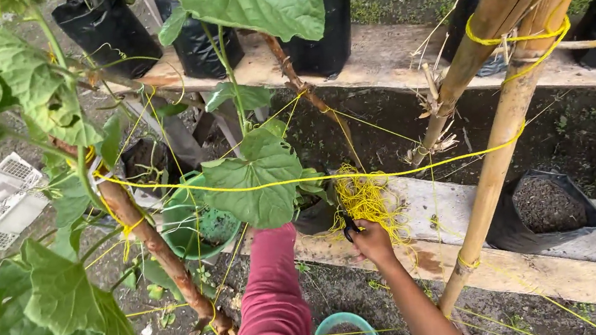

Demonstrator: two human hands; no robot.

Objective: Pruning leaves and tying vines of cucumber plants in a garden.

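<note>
So, right hand [373,242] fingers curled round small dark tool, maybe scissors, tip in tangled yellow string [368,198] just above. Trimming step, I reckon; next needs taut strand. Left hand hidden behind leaf [257,181], fingers can't tell.

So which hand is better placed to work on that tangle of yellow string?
Probably the right hand: it is already at the yellow string tangle, gripping a small dark tool. The left hand is hidden behind a leaf; only its red sleeve shows.
</note>
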